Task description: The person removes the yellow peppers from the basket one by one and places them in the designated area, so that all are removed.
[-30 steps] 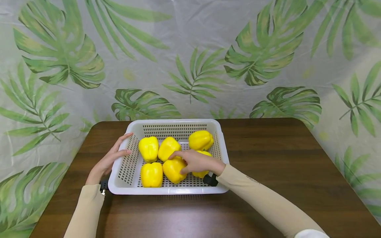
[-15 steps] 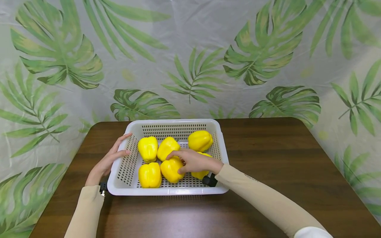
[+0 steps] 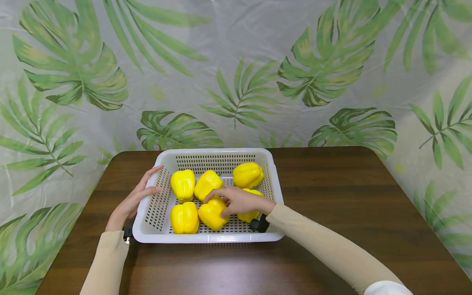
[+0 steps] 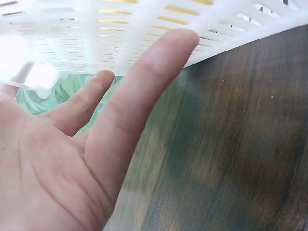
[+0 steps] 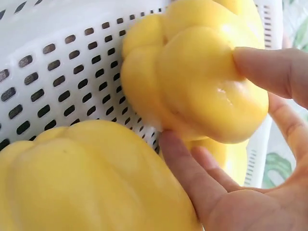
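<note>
A white perforated basket [image 3: 208, 238] holds several yellow bell peppers. Inside it, my right hand [image 3: 239, 200] grips the front middle bell pepper [image 3: 213, 216] from above, thumb and fingers on opposite sides. In the right wrist view that same bell pepper [image 5: 202, 86] lies between my thumb and fingers. A front-left bell pepper [image 3: 184, 218] sits right beside it, and another bell pepper [image 3: 250, 211] is partly hidden under my right wrist. My left hand [image 3: 134, 200] rests at the basket's left rim with thumb and fingers extended; the left wrist view shows the thumb [image 4: 139, 96] near the slotted wall.
Two bell peppers [image 3: 183, 185] [image 3: 208, 184] stand at the back left of the basket, and one bell pepper [image 3: 248, 175] lies at the back right. The basket sits on a dark wooden table [image 3: 332, 188]. Behind it hangs a leaf-patterned cloth [image 3: 254, 41].
My right hand and the gripped bell pepper have shifted slightly left. The front-left bell pepper has turned and moved a little left. The left hand stays at the rim.
</note>
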{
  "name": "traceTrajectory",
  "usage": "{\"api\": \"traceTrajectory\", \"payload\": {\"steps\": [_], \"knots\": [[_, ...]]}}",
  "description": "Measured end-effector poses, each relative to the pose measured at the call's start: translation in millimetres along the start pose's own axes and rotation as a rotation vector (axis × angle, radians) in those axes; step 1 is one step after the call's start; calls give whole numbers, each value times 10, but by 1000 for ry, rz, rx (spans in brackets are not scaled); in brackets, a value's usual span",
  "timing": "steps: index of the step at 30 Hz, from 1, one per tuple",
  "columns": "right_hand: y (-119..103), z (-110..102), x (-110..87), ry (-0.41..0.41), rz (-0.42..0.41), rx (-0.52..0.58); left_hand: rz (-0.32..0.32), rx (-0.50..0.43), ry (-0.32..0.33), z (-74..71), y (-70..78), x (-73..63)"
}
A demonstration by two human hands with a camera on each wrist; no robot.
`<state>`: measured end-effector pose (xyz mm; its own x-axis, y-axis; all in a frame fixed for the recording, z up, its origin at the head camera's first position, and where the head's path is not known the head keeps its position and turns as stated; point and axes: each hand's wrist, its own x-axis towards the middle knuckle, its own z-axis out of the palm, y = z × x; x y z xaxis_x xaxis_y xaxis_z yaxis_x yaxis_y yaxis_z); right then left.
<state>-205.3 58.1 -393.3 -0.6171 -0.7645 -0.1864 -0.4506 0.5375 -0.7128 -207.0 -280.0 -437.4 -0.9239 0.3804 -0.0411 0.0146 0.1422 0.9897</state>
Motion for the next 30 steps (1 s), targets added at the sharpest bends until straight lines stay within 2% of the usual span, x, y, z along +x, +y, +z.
{"api": "traceTrajectory", "payload": {"steps": [4,7,11,15,19,23,30], "knots": [[2,-4,0,-19,0,136,1,6,4,0,-4,-2],[-14,1,3,-49,17,198,3,5,1,0,-2,2],[-23,11,1,-128,16,178,3,2,-4,1,2,6],[-10,16,7,-208,-20,173,-2,0,-2,-1,-3,2],[0,18,13,-256,-28,168,-4,3,3,0,-1,1],[-5,19,13,-265,-9,177,1,4,9,8,4,-2],[-21,12,7,-233,-28,197,6,2,27,33,11,1]]}}
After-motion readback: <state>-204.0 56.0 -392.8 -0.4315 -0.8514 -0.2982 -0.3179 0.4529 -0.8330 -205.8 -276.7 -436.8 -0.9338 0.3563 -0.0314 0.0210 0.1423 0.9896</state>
